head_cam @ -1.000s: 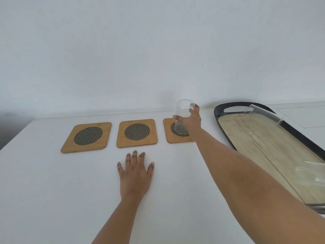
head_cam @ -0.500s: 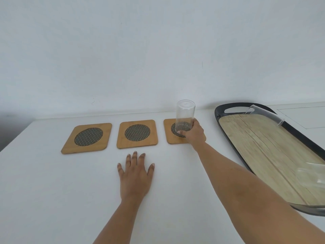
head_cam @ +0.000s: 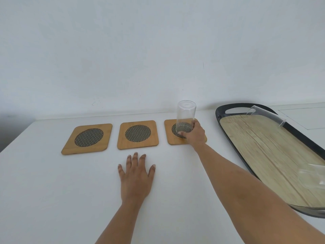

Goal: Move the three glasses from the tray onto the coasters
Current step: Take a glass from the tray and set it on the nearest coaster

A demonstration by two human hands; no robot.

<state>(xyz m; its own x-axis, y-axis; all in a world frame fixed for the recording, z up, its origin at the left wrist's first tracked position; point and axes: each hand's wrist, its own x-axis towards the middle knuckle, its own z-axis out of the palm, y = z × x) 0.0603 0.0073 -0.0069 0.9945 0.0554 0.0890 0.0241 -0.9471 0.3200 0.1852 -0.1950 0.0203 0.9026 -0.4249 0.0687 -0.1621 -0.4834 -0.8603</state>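
Glasses are what count here, though the largest thing is the white table (head_cam: 44, 199), then the black-rimmed tray (head_cam: 222, 118) with its pale wooden floor along the right. Two clear glasses remain on it: one lying at the far end (head_cam: 267, 115), one at the near right edge (head_cam: 314, 175), cut off by the frame. Three wooden coasters with dark mesh centres sit in a row; the left coaster (head_cam: 88, 139) and middle coaster (head_cam: 137, 134) are bare. On the right coaster (head_cam: 169, 131) a tall glass (head_cam: 186, 117) stands upright, the right hand (head_cam: 194, 136) wrapped around its base. The left hand (head_cam: 135, 178) lies flat with fingers spread, holding nothing. A second ago the glass hung tilted above the coaster, gripped higher; now it is down.
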